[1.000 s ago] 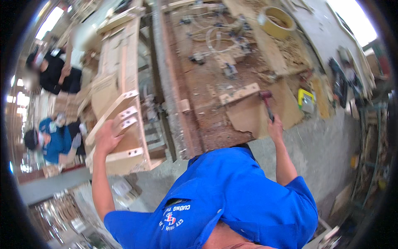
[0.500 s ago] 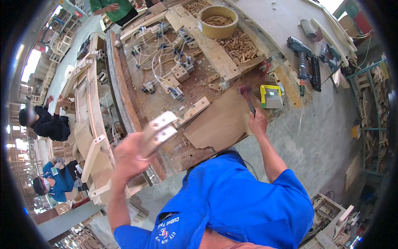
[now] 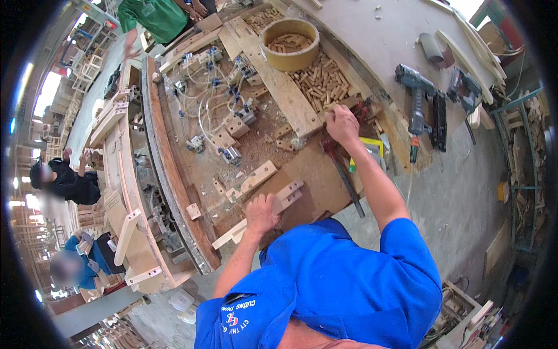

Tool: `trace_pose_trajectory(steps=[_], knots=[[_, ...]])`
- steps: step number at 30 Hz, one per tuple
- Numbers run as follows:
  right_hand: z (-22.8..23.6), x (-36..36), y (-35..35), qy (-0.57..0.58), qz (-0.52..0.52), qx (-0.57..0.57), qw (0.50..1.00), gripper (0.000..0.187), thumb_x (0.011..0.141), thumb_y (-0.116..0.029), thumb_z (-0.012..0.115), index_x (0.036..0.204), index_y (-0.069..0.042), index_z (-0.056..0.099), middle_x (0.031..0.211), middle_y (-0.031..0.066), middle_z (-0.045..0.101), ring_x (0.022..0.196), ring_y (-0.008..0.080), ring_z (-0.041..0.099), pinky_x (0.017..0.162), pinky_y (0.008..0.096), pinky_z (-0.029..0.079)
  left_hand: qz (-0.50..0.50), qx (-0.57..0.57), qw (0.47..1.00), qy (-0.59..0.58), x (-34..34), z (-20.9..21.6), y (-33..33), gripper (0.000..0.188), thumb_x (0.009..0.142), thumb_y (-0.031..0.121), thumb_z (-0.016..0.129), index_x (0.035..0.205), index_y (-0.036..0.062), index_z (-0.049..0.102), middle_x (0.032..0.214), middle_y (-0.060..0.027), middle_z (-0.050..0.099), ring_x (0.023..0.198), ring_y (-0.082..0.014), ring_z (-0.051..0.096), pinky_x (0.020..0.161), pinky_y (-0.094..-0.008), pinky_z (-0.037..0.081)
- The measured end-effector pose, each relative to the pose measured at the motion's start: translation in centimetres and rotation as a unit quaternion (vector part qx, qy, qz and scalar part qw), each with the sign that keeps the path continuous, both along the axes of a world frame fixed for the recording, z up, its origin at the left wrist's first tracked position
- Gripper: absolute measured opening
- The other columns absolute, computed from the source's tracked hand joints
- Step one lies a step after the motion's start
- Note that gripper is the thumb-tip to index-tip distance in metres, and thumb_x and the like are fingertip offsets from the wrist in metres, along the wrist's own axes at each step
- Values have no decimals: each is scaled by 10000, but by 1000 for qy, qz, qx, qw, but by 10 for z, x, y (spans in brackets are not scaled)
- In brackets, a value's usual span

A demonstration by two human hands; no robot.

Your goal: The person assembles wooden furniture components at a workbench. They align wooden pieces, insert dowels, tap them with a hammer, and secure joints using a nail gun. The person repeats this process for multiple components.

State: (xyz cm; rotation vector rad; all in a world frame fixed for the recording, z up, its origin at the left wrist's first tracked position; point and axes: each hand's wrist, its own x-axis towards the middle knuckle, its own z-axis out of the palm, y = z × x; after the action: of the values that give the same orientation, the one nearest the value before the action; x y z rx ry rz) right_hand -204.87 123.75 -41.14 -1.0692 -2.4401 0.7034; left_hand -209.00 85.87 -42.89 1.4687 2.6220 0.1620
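Presently I have the left hand (image 3: 261, 213) closed around a pair of battens (image 3: 288, 196), thumb and fingers wrapped over them, their holed ends sticking out past the knuckles toward the right. They lie side by side near the close edge of the bench (image 3: 200, 168), partly above the cardboard (image 3: 308, 174); whether they rest on it, I can't tell. My right hand (image 3: 343, 124) reaches to the corner of the dowels (image 3: 325, 84), fingers bunched and pointing down — I can't make out whether it pinches one. The mallet (image 3: 346, 179) lies loose on the cardboard between the two hands, its handle slanting back past the bench edge. Just beyond the battens sits a holed block (image 3: 256, 179). Farther out I see tubing (image 3: 203, 113), then a tub (image 3: 290, 61) holding more dowels — and, off right, a nail gun (image 3: 416, 93).
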Motion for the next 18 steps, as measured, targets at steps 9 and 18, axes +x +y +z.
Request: trace_pose_trajectory(steps=[9,18], knots=[[-23,-80,56,-200,70,-4,977,253,910,-233,685,1075,-69,785,1085,236,769,1053,407,746,892,481,601,105,69,991,-48,15,-15,-24,696,684,362,923,1257,113,614,1104,-124,594,1058,-363,602,879,-513,491],[0,6,-10,133,149,-491,848,163,1059,-155,652,1172,-56,715,1022,38,723,812,103,646,660,281,525,123,63,987,-84,9,-22,-26,698,705,360,925,1278,109,615,1130,-127,599,1103,-369,602,917,-495,523]])
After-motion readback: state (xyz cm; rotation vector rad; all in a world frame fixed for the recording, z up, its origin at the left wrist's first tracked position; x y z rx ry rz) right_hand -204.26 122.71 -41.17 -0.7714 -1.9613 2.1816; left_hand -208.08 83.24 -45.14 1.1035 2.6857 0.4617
